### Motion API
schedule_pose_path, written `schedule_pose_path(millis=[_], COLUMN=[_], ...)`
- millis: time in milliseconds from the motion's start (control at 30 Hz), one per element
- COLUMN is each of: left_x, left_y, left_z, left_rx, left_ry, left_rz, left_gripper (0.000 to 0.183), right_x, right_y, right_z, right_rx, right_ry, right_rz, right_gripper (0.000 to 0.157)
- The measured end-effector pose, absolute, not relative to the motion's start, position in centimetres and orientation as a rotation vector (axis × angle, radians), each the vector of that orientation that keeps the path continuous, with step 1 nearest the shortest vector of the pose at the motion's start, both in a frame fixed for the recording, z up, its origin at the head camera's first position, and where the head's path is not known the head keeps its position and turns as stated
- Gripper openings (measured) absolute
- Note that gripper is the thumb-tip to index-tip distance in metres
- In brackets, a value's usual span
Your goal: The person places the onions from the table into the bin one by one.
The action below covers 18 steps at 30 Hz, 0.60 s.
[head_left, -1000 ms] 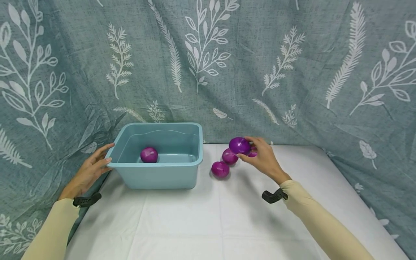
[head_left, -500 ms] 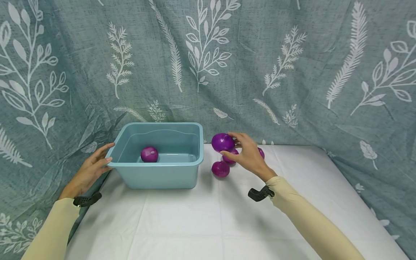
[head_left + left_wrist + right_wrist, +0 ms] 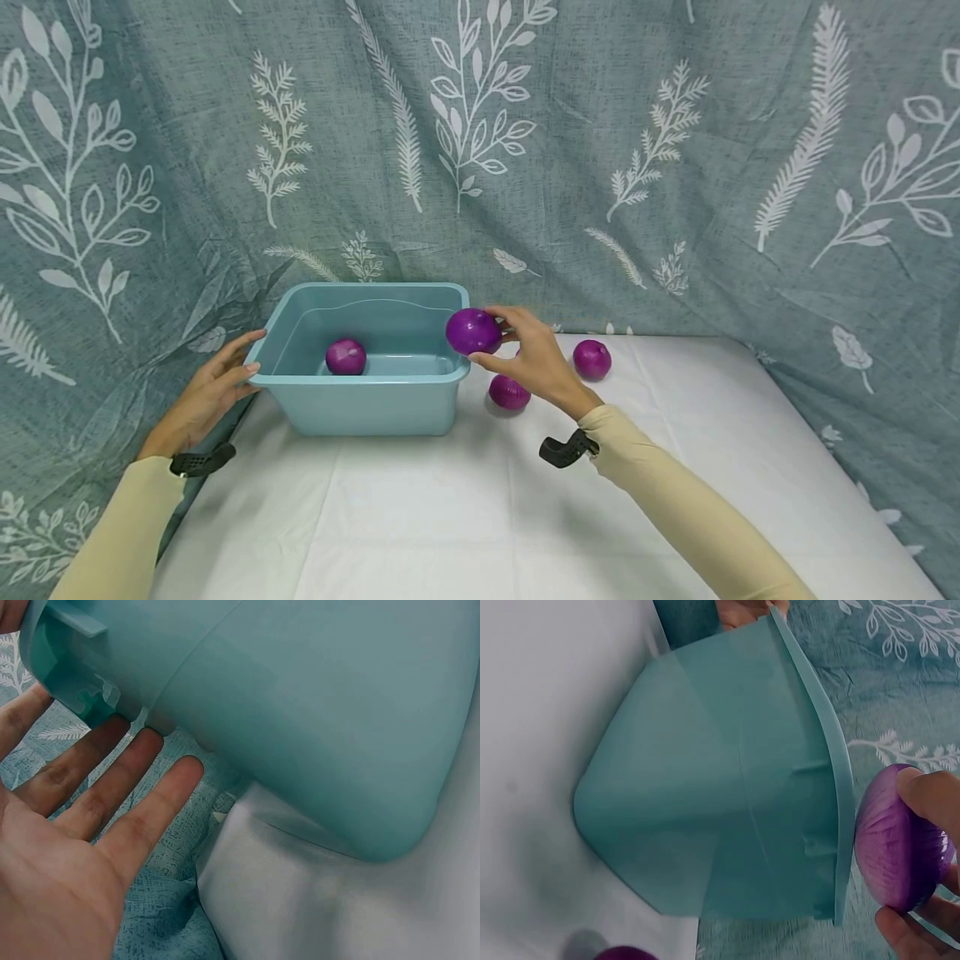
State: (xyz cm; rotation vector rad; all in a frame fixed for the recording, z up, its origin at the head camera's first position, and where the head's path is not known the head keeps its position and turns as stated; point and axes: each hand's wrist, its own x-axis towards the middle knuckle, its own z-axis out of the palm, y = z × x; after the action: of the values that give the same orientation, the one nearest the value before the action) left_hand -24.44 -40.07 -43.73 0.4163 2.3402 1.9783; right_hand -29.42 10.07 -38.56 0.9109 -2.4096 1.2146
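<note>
A held onion [image 3: 471, 332] has neared the bin [image 3: 360, 408] containing another onion [image 3: 346, 357].

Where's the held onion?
In the head view, the held onion is pinched in the right hand, visually overlapping the right rim of the blue bin.

Tub [image 3: 360, 407], light blue, rectangular, stands upright at left. Held onion [image 3: 469, 332], purple, shiny, is pinched by right hand [image 3: 534, 354], raised at right rim of tub. Inside onion [image 3: 346, 357], purple, lies on tub bottom. Near onion [image 3: 508, 393] and outer onion [image 3: 592, 360], both purple, lie at right.
</note>
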Motion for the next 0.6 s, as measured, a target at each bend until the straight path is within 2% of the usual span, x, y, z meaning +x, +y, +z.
schedule_pose_path(millis=[300,600], left_x=[-24.5,-24.4], left_y=[-39.9,-40.0], left_z=[-43.6,-43.6], left_rx=[0.406,0.402], left_ry=[2.341,2.342], left_rz=[1.975,1.98], left_gripper=[0.06,0.06], right_x=[-29.4,-29.4], right_y=[8.4,8.8], right_z=[-38.8,-39.6], right_rx=[1.031,1.052], right_ry=[-2.351,-2.357], right_rz=[1.321,1.33], right_gripper=[0.071,0.065])
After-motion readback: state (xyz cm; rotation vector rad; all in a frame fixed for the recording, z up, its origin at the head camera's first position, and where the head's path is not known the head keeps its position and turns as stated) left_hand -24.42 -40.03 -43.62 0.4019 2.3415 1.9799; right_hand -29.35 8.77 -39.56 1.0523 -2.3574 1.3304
